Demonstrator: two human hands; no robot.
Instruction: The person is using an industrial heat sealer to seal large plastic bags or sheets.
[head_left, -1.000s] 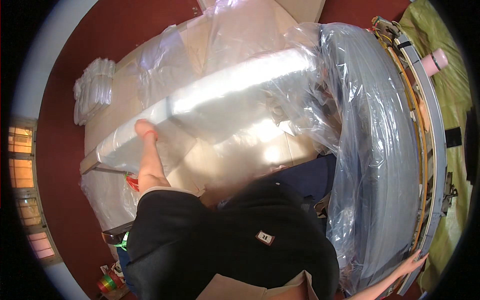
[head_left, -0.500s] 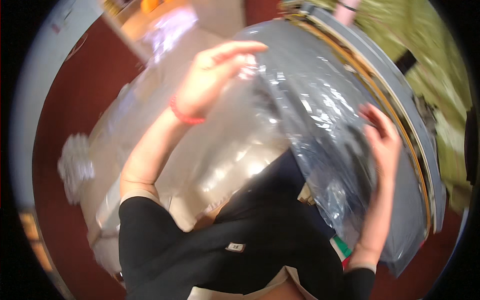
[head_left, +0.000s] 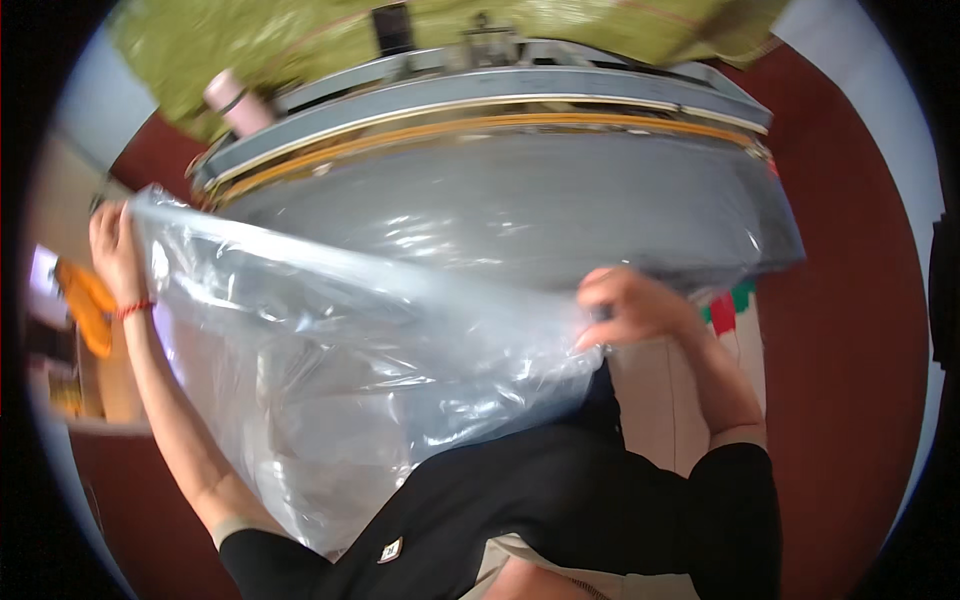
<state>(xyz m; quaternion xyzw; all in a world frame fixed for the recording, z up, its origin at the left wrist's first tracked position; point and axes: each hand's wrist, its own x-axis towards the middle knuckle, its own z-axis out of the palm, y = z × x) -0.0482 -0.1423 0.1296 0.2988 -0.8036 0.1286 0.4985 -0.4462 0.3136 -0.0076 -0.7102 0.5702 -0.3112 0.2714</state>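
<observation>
Left hand (head_left: pixel 115 255) pinching one upper corner, right hand (head_left: pixel 625 305) pinching the other end — and the clear plastic sheet (head_left: pixel 330 345) spans the gap between them, hanging bodyward — with the grey bench (head_left: pixel 490 190) beyond.

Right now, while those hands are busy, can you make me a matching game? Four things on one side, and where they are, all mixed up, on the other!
Things:
1. Clear, shiny plastic sheet
2. Thin red bracelet
3. Pink cylinder with a dark band
4. Long, narrow orange strip

Places:
A. Around the wrist of the bare left hand
B. Running alongside the long blue-grey metal bar
C. Stretched between the left hand and the bare right hand
D. Seen against the wrinkled olive-green sheet

Right pairs: 1-C, 2-A, 3-D, 4-B
</observation>
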